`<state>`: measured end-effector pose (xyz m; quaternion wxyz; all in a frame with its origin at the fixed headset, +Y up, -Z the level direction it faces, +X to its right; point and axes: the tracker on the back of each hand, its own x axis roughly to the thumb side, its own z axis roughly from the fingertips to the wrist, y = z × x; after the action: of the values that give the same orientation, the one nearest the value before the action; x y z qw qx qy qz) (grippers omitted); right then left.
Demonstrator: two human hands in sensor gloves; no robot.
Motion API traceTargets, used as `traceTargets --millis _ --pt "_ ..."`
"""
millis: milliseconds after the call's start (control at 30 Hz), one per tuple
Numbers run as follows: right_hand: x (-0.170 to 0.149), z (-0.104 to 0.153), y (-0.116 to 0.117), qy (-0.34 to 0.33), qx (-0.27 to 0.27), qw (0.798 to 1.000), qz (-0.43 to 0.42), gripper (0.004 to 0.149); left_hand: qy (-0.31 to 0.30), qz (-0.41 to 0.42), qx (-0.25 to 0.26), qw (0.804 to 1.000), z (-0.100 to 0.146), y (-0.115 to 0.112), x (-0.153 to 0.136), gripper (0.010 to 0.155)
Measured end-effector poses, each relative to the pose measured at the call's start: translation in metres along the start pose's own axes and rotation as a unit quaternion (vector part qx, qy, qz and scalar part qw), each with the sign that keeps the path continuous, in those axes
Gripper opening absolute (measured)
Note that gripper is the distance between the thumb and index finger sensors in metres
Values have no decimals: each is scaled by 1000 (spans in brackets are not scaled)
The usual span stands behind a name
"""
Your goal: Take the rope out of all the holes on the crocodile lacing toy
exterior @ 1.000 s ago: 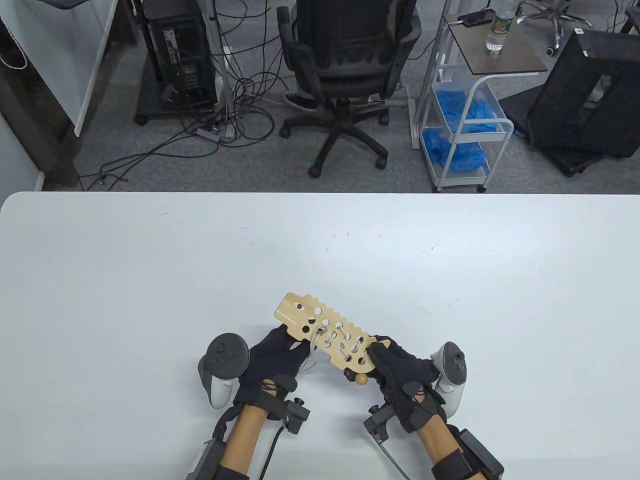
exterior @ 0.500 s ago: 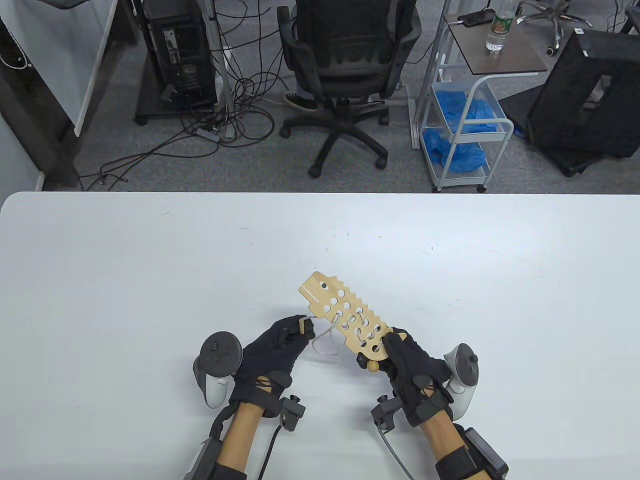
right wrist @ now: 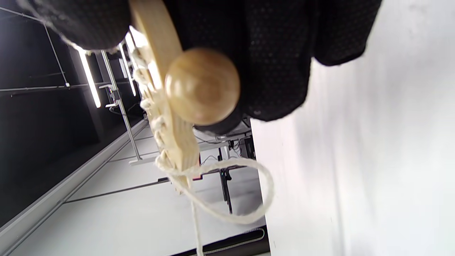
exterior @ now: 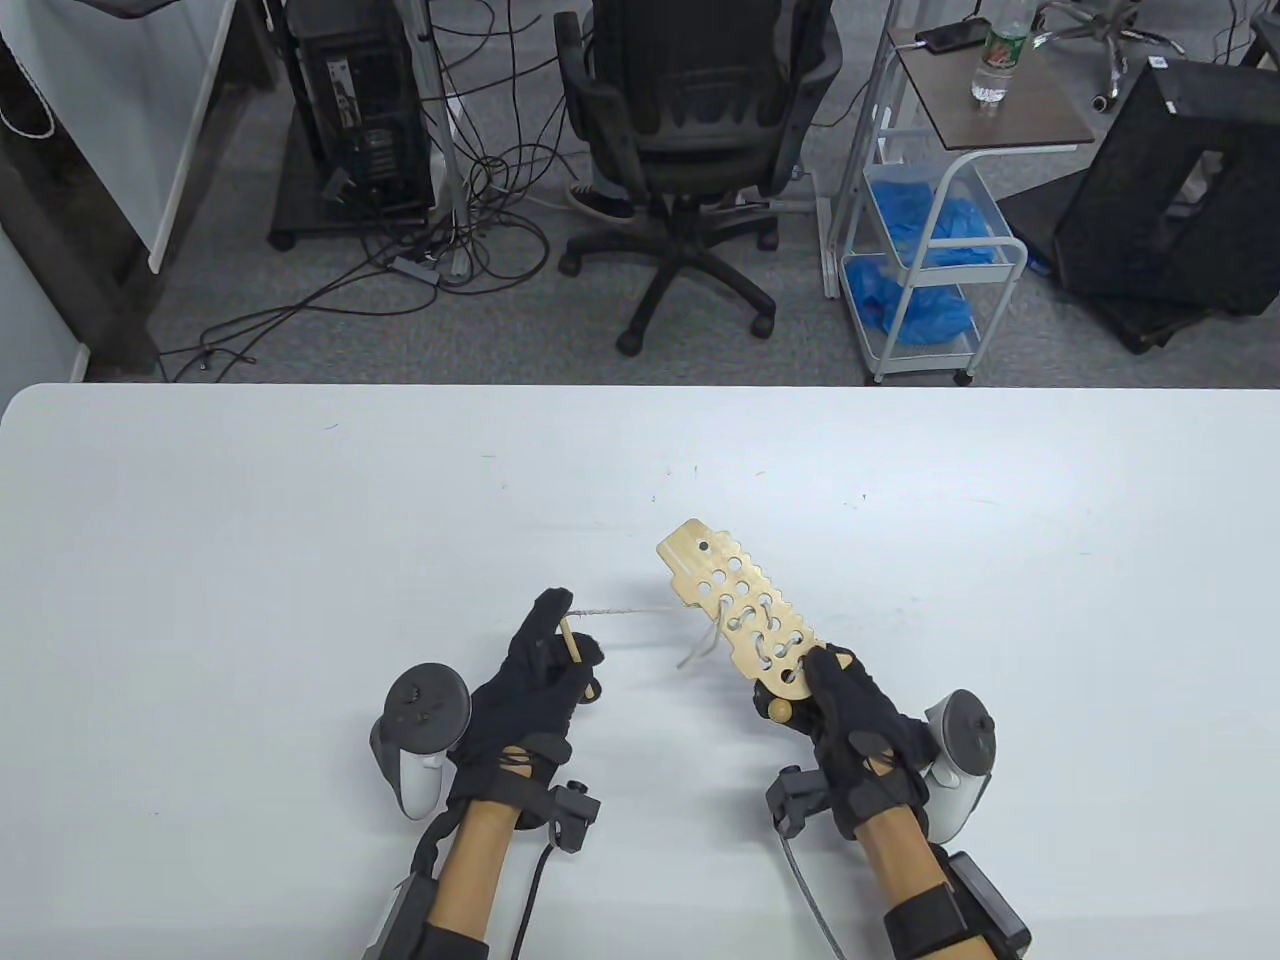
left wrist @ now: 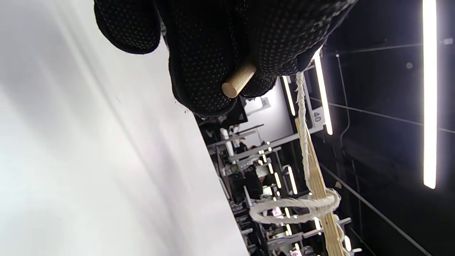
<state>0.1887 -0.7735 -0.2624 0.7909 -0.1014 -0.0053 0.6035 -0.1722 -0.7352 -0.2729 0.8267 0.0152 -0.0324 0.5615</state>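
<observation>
The wooden crocodile lacing toy (exterior: 738, 612) is held above the white table (exterior: 300, 560), its head end pointing away. My right hand (exterior: 850, 715) grips its near end, beside a wooden bead (exterior: 777, 709). The white rope (exterior: 640, 611) is laced through several holes and runs taut leftward to my left hand (exterior: 545, 660). My left hand pinches the wooden needle stick (exterior: 575, 647) at the rope's end. The left wrist view shows the stick (left wrist: 237, 80), the rope (left wrist: 303, 142) and the toy's edge (left wrist: 321, 199). The right wrist view shows the bead (right wrist: 202, 86), the toy (right wrist: 167, 106) and a rope loop (right wrist: 249, 199).
Beyond the table's far edge stand an office chair (exterior: 690, 130), a cart with blue bags (exterior: 930, 250), a computer tower (exterior: 365, 110) and floor cables. A black crate (exterior: 1180, 190) is at the far right.
My left hand has pulled the needle stick out to the left, drawing the rope taut. My right hand has swung the toy to the right and turned it more upright.
</observation>
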Motion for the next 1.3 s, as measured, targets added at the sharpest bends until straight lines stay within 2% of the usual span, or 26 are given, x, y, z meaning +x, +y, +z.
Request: traceTargets --millis 300,633,1300 --pt "2 -3 -18 9 -49 999 -12 48 47 0 81 996 4 17 -10 69" --pt "1 -6 -35 16 -86 995 -55 48 71 3 111 991 5 28 -19 68" --pt "-2 -6 -54 26 -122 984 -130 48 93 25 145 985 8 37 -23 65"
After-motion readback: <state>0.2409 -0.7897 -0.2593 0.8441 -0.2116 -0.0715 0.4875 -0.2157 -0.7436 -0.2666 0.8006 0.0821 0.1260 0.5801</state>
